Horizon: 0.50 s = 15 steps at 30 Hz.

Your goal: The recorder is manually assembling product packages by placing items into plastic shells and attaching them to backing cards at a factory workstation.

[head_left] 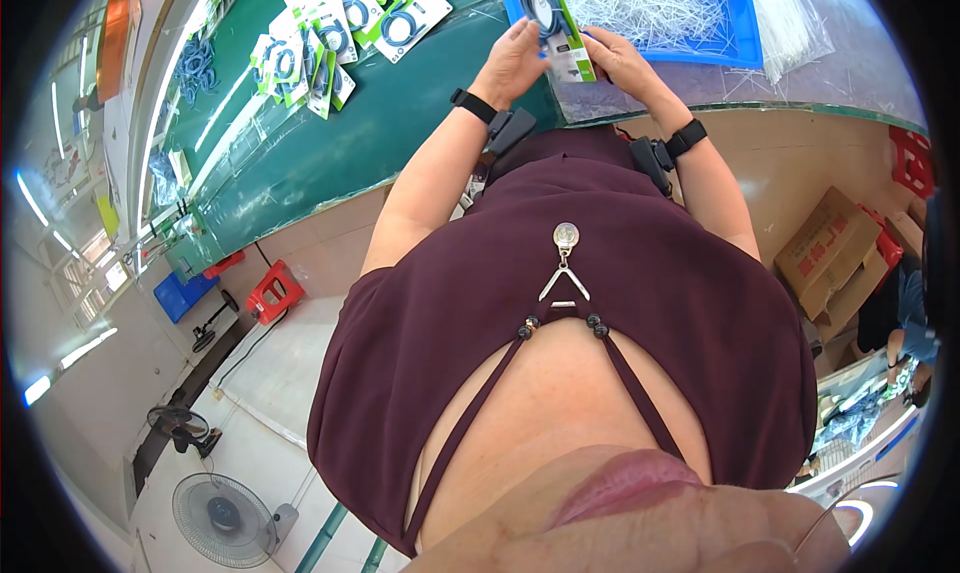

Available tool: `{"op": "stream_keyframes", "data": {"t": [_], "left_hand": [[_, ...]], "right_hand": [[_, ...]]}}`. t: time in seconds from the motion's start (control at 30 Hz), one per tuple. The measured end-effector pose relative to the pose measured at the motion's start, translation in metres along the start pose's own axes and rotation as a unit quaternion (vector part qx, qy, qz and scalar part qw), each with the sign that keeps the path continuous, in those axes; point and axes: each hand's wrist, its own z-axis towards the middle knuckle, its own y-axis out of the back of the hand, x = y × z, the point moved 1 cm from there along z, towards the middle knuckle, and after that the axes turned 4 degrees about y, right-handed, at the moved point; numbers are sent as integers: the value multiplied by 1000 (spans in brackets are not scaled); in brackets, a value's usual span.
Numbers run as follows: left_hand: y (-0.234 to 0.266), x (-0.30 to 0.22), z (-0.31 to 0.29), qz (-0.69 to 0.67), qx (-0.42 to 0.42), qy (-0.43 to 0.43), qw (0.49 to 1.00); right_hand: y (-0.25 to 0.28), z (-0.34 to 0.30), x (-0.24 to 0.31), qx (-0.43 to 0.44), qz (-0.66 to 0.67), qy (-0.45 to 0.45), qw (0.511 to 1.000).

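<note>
Over the table edge I hold up a carded cable pack (550, 18), a blue, green and white card with a coiled dark cable on it. My right hand (622, 65) grips its right edge low down, thumb toward the front. At the lower left edge is my left hand (510, 61), its fingers curled against the card; some fingertips are hidden. Further left, a heap of similar carded cable packs (335, 33) lies on the green table mat (330, 153). Beyond my right hand stands a blue tray (742, 23) of thin white strips (660, 11).
A clear bag of white strips (790, 23) lies beside the tray. Loose coiled cables (195, 71) are at the far left of the table. Around me are red stools (275, 291), a standing fan (225, 511), an open cardboard box (830, 258), and another person (910, 318) at the right.
</note>
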Motion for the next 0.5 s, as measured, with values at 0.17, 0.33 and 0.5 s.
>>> {"op": "stream_keyframes", "data": {"t": [0.17, 0.33, 0.5], "left_hand": [[15, 0, 2, 79, -86, -41, 992], [-4, 2, 0, 243, -112, -160, 950], [-19, 9, 0, 290, -102, -214, 927]], "right_hand": [[8, -3, -25, -19, 45, -45, 998], [22, 3, -14, -207, -284, 81, 933], [6, 11, 28, -249, -486, 158, 823]]}}
